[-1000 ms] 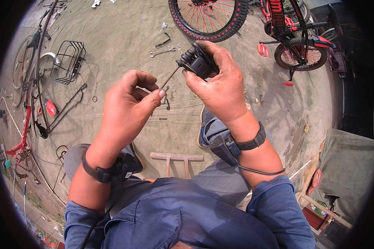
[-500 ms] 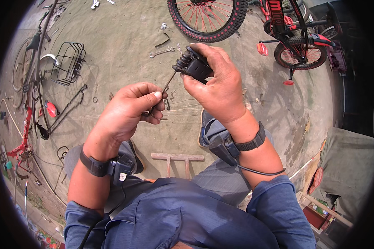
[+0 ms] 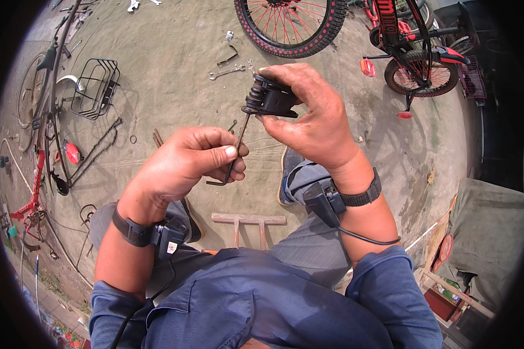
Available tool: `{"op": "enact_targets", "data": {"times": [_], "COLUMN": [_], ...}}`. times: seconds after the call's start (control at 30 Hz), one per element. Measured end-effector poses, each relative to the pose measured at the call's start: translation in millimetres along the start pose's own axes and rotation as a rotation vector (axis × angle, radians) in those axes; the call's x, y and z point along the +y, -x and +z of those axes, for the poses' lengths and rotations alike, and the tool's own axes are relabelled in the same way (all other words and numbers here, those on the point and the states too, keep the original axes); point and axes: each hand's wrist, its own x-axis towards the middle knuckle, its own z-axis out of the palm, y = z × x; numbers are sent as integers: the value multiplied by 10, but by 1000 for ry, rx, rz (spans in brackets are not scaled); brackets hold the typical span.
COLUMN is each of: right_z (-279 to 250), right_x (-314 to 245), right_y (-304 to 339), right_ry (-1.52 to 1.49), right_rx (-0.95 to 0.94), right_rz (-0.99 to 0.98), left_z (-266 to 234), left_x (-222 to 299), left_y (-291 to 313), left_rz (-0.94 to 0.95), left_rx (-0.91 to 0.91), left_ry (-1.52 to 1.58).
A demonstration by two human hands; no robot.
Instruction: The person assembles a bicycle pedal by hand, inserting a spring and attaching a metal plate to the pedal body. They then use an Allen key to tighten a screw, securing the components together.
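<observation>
My right hand (image 3: 320,116) grips a black part with a coil spring (image 3: 269,99), thumb below and fingers over its top. The coil runs along the part's left side. An L-shaped hex key (image 3: 243,128) is pinched between the thumb and fingers of my left hand (image 3: 183,160). The key's long arm slants up to the underside of the part, at the coil's lower end; whether its tip sits inside cannot be made out. Below my left fingers, the short bent end sticks out to the left. Both hands are raised above the ground between my knees.
A spanner (image 3: 227,72) and other small metal pieces lie beyond my hands. A black wire basket (image 3: 96,90) and a chain (image 3: 96,151) are at left, near a red frame (image 3: 36,186). A bicycle wheel (image 3: 291,49) stands ahead, with a small-wheeled bicycle (image 3: 422,78) at right. A wooden T-shaped piece (image 3: 248,219) is close to me.
My right hand has tilted the spring part, so its coil stands more upright. My left hand has shifted slightly right and down. The key is steeper, and its bent end now shows clearly.
</observation>
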Motion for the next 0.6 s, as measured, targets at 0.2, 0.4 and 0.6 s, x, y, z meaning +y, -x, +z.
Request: {"op": "enact_targets", "data": {"times": [0.2, 0.4, 0.6], "right_z": [-8, -17, -10], "right_x": [-17, -26, -31], "right_y": [-4, -10, 8], "right_ry": [7, -11, -103], "right_rx": [-24, -35, -38], "right_rz": [-10, 1, 64], "left_z": [43, 28, 42], "left_x": [-4, -15, -46], "left_y": [11, -3, -1], "left_rz": [-2, 21, 67], "left_rx": [-14, -53, -86], "left_ry": [-9, 14, 69]}}
